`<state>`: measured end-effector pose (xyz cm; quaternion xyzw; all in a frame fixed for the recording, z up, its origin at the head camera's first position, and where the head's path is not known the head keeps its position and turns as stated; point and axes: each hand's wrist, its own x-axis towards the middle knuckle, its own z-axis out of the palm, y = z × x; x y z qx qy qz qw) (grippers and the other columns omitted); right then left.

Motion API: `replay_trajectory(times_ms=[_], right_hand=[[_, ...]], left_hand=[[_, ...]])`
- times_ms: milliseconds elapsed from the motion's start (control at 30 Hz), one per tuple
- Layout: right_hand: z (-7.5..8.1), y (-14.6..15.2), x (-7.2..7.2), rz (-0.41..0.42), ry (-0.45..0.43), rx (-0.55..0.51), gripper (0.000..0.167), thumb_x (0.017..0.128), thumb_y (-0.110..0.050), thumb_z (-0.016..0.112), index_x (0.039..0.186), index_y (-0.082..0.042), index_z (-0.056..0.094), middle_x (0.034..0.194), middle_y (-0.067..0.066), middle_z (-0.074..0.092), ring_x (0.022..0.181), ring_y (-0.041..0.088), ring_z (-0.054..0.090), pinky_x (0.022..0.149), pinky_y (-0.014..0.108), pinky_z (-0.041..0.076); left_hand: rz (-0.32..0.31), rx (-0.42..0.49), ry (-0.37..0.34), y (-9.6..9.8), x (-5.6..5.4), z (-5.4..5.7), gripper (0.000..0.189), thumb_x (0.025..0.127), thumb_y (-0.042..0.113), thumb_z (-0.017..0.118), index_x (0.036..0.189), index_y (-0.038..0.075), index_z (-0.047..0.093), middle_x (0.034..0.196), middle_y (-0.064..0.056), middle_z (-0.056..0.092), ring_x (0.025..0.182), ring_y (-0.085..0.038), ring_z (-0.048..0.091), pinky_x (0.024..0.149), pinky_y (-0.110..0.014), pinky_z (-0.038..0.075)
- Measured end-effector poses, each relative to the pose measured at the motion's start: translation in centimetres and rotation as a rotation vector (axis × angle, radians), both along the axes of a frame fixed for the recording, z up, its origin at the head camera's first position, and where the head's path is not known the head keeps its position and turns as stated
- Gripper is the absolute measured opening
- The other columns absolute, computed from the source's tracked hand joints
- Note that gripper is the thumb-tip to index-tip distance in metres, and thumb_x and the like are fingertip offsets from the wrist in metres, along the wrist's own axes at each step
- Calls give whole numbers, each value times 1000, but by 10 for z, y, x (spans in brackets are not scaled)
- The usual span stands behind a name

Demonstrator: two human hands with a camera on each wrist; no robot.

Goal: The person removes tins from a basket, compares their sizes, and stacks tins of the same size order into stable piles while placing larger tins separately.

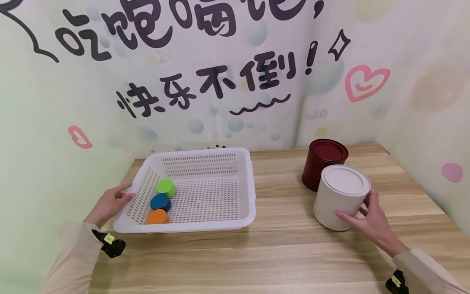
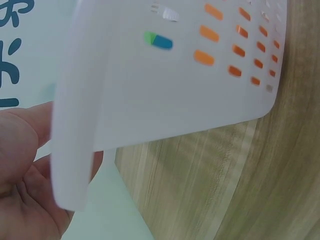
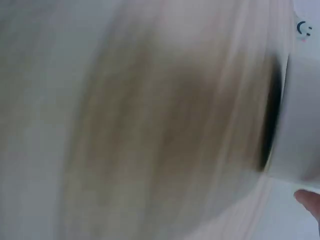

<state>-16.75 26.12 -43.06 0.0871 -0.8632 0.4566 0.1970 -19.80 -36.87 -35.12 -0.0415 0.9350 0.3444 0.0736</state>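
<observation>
A white perforated plastic basket (image 1: 205, 226) is on the left part of the table. My left hand (image 1: 108, 204) grips its left rim, and the left wrist view has the rim (image 2: 75, 135) between thumb and fingers. Inside, along the left side, lie a green round piece (image 1: 166, 187), a blue one (image 1: 160, 202) and an orange one (image 1: 158, 217). On the right, my right hand (image 1: 372, 222) holds a white lidded can (image 1: 335, 204), thumb across its front and fingers round its right side. The right wrist view is blurred, with the can (image 3: 300, 120) at its edge.
Behind the white can, and partly hidden by it, stands a dark red can (image 1: 316, 165). The wood-grain table (image 1: 279, 253) ends at a printed wall cloth (image 1: 271, 126) at the back. Dark straps with yellow tags sit at both wrists.
</observation>
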Motion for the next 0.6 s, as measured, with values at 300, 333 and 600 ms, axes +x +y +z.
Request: replay_trajectory(times_ms=[300,333,600], right_hand=[[-3,5,-1,-7,-38,24,113,61,0,79,142,-23,3,129,16,29,109,-3,34,75,51,42],[-2,6,-1,-8,-44,23,113,62,-1,78,142,-24,2,129,16,29,110,-2,34,76,50,42],[-1,8,-8,24,-65,-12,110,65,1,76,142,-25,1,128,9,28,113,3,32,79,53,39]], left_hand=[[2,-8,-2,-1,-2,0,62,92,31,45,139,-1,18,97,-18,47,77,-22,51,63,-25,45],[2,-6,-3,-1,-2,0,62,92,31,45,139,-1,18,97,-18,47,77,-22,51,63,-25,45],[1,-5,-2,-1,-1,0,63,92,32,45,139,0,17,99,-20,47,77,-22,52,64,-25,46]])
